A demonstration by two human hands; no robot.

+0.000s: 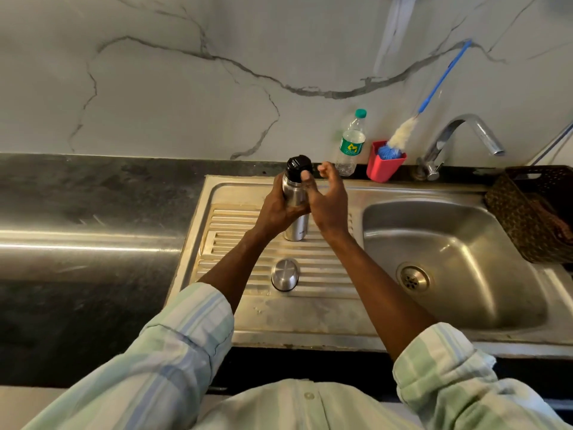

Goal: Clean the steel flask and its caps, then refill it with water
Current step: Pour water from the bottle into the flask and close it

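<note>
My left hand (276, 209) grips the steel flask (296, 209) upright, steadying it; my right hand (325, 197), fingers loose, thumb on its black cap (298, 166).

Shirt (310, 405): pale green with light blue and white stripes, buttoned at the front. Both sleeves (173, 346) rolled to mid-forearm; forearms and hands bare.
</note>
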